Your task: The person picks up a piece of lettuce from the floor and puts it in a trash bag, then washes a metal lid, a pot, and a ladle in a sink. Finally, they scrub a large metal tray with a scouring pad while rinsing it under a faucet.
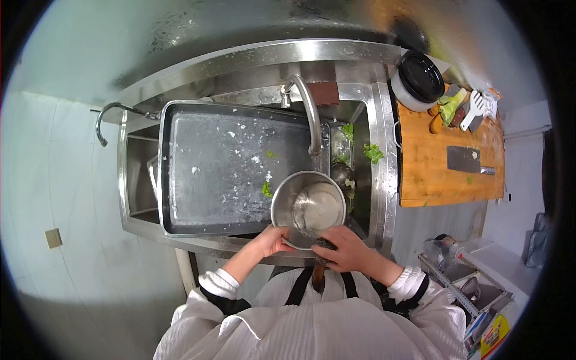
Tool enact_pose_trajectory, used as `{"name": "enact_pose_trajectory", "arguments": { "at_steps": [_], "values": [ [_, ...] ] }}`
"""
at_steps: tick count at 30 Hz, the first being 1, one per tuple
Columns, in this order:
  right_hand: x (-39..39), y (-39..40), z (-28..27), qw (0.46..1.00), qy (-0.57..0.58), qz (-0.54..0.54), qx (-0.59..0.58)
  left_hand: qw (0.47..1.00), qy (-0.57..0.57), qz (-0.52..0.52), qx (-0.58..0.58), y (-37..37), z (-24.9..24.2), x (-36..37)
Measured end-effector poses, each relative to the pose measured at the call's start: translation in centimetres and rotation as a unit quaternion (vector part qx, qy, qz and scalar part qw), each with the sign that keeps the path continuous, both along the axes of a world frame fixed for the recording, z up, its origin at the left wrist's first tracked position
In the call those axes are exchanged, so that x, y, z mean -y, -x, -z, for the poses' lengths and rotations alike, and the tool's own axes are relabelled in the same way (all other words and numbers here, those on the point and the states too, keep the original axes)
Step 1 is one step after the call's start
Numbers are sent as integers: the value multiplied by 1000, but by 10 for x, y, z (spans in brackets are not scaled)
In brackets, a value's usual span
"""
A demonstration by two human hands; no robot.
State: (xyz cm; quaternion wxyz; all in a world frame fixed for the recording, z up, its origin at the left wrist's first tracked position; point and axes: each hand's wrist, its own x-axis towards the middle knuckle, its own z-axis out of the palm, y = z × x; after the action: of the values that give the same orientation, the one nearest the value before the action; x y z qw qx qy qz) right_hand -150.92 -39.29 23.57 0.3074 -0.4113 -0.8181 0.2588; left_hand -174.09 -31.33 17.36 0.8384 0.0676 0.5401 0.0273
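A round stainless steel pot (281, 207) is tilted toward me over the front edge of the sink, with what looks like clear water moving inside. My left hand (271, 241) grips its rim at the lower left, thumb on the outside. At the near rim, my right hand (349, 251) closes its fingers over a dark, rough scrubber (324, 245). Below that, a brown handle-like piece (318, 279) points toward my apron. Directly above the pot hangs the curved faucet spout (314, 120).
A large metal tray (216, 174) with white and green scraps lies across the sink (377, 180). Leafy bits (373, 153) rest on the right rim. A wooden board (426, 180) holds a cleaver (464, 159), a white slotted spatula (474, 108) and a black-lidded container (421, 78).
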Motion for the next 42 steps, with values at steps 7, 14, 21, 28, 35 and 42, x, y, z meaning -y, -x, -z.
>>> {"name": "enact_pose_trajectory", "arguments": {
  "at_steps": [7,14,21,28,35,42],
  "values": [
    [-9,-22,-13,932,39,356,-52,948,-296,-78,-90,-9,-32,21],
    [-10,-40,-4,889,57,441,-108,962,108,-242,60,-3,-3,21],
    [-5,-64,19,884,117,426,-154,638,537,-230,502,-34,89,118],
    [-5,-44,44,869,111,463,-135,713,500,-220,440,-14,-13,56],
    [-3,-3,40,878,95,469,5,951,-28,-233,200,193,-108,-10],
    [10,22,49,836,118,534,32,807,-356,-364,-300,401,-140,-104]
  ]
}}
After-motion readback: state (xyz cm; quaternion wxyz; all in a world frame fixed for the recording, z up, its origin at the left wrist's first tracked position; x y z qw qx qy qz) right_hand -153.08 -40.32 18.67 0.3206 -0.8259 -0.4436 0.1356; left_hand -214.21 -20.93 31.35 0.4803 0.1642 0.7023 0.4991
